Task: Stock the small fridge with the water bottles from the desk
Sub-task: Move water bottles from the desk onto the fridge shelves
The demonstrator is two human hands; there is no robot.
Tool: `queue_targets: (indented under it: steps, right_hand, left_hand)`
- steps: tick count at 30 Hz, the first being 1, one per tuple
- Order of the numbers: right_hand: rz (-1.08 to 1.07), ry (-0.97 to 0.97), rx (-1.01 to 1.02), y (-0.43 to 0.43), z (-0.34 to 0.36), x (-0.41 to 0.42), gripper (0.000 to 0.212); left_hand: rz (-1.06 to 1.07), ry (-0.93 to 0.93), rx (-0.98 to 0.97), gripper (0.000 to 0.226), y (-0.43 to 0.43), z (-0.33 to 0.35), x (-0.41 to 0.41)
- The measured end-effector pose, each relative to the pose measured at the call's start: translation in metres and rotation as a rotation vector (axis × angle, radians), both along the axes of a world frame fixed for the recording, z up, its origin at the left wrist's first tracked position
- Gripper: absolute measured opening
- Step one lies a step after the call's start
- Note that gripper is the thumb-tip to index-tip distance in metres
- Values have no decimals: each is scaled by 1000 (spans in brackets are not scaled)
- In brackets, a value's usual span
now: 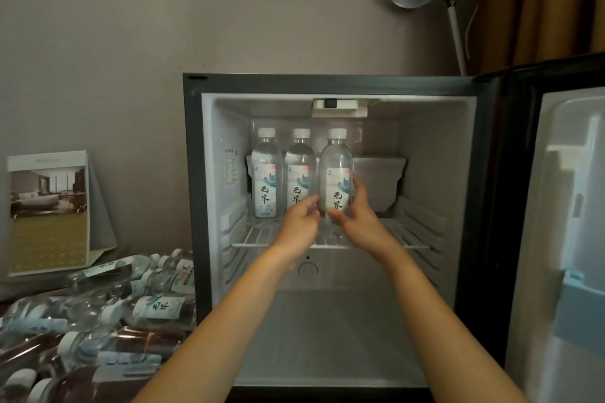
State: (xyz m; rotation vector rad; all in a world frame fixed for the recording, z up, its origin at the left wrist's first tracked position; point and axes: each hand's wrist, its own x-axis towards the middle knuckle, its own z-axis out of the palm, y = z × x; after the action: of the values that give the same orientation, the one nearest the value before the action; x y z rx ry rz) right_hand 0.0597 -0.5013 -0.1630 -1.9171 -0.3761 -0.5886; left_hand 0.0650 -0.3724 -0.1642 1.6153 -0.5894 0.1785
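The small fridge [327,85] stands open, far right on the surface [29,286]. Its wire shelf [409,239] carries two upright bottles [266,173] at the left, side by side. A heap of loose bottles [154,307] lies on the surface to the left, so most of the stocking looks undone. The third bottle [335,167] stands just right of the pair, its base hidden, with left hand [296,222] and right hand [357,216] each in a closed grip low on its sides. If the base straddles the wires it may tip on release; a nudge left could topple its neighbours
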Motion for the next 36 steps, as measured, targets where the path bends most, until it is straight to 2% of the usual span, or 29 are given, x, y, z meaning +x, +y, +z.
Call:
queue_targets:
  steps: [4,10,15,22,25,27,29,31,34,36]
  right_hand:
    - [-59,10,-7,1,1,8,77]
    - [-91,29,-11,0,4,20,76]
    - [-102,55,-5,2,3,26,71]
    - [-137,73,-28,4,4,29,69]
    - [-193,119,-88,4,2,29,68]
    - [-256,136,-138,6,1,26,71]
    - [-321,89,-132,11,0,18,72]
    - [-416,-40,-98,19,-4,5,68]
    - [-527,-284,-42,38,-17,-16,49]
    - [-516,-363,-23,55,-28,-28,39]
  left_hand:
    - [27,7,69,38,2,-2,10]
    - [27,18,65,40,-1,-3,14]
    - [9,30,68,22,-4,-2,16]
    - [15,39,85,26,-1,2,13]
    - [22,32,60,22,3,3,10]
    - [51,28,69,29,8,4,7]
    - [83,11,57,32,16,4,4]
    - [101,-16,1,28,26,2,-2]
    - [108,-84,-68,21,48,-9,-18]
    - [122,-119,-70,23,64,-20,-31]
